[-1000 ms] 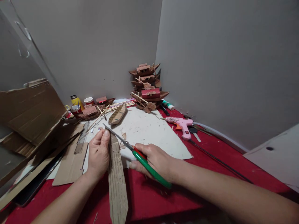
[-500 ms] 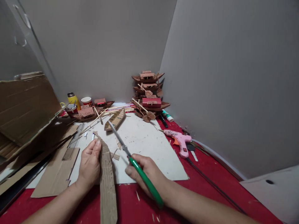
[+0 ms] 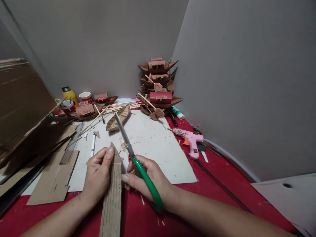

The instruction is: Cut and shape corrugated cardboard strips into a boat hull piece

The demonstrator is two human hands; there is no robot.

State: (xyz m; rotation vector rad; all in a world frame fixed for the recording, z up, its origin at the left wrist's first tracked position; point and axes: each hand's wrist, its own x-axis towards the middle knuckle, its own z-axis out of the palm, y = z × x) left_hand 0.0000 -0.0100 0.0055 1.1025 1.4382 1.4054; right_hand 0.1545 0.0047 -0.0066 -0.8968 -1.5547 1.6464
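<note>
My left hand (image 3: pixel 100 171) pinches a long strip of corrugated cardboard (image 3: pixel 111 200) near its pointed top end, thumb in front. The strip runs down past the bottom edge of the view. In my right hand (image 3: pixel 150 181) is a pair of scissors (image 3: pixel 124 136) with green handles, its blades together and aimed up and away. My right thumb lies close to the strip's right edge; I cannot tell whether it touches. Just beyond the blades, a small cardboard boat hull (image 3: pixel 118 118) rests on the white board (image 3: pixel 158 148).
A pink glue gun (image 3: pixel 189 140) lies at right with its cord trailing. Finished model boats (image 3: pixel 160 97) are stacked by the corner. Cups, a yellow bottle (image 3: pixel 69 96) and sticks stand or lie at back left. Cardboard pieces (image 3: pixel 53 177), a ruler and a marker (image 3: pixel 93 144) are at left.
The strip's tip has shifted right, and a small cardboard scrap now shows beside the marker. My right hand with the scissors has come closer to the strip. The whole view has shifted slightly.
</note>
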